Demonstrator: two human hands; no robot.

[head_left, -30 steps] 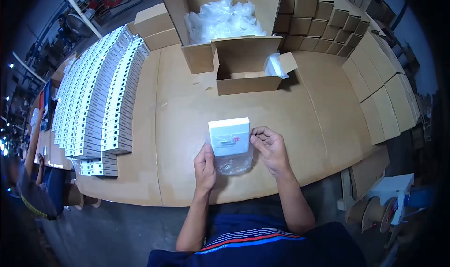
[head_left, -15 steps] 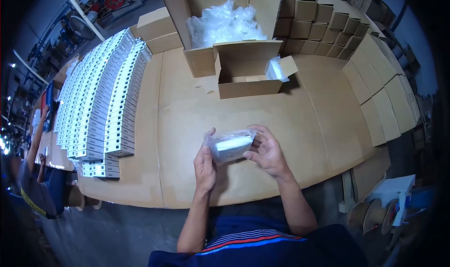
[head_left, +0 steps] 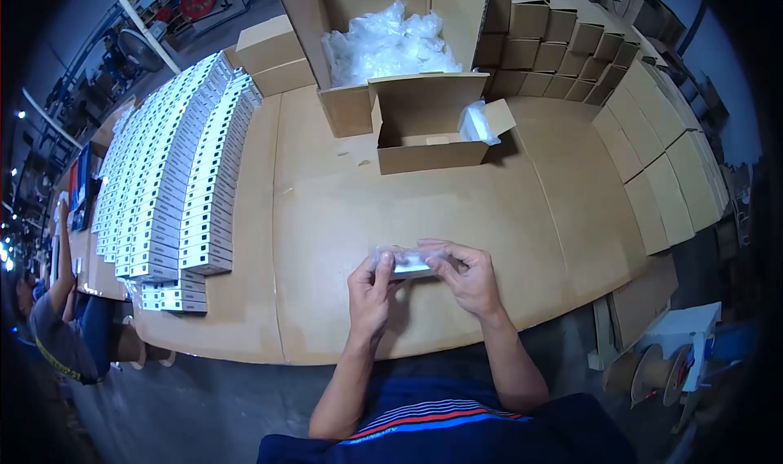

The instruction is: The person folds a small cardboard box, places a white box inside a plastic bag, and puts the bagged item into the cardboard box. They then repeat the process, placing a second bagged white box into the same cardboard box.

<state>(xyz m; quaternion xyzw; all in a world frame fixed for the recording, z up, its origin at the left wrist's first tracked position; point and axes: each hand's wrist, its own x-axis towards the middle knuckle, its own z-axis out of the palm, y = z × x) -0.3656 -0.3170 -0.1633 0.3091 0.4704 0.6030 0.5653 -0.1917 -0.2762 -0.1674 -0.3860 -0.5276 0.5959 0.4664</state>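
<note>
Between my hands, above the table's front part, is a small white box in a clear plastic bag. My left hand grips its left end, thumb on top. My right hand closes on the right end, with thumb and fingers pinching the plastic. The fingers beneath are partly hidden. Farther back stands an open cardboard box, its flaps up, with one bagged item leaning at its right end.
Stacked white boxes fill the table's left side. Behind, a large carton holds clear plastic bags. Brown boxes line the right and back right. Another person is at far left; cable spools stand at lower right.
The bagged white box has tilted to a flatter, edge-on view and sits slightly lower. My right hand has moved down, and both thumbs now press on the plastic.
</note>
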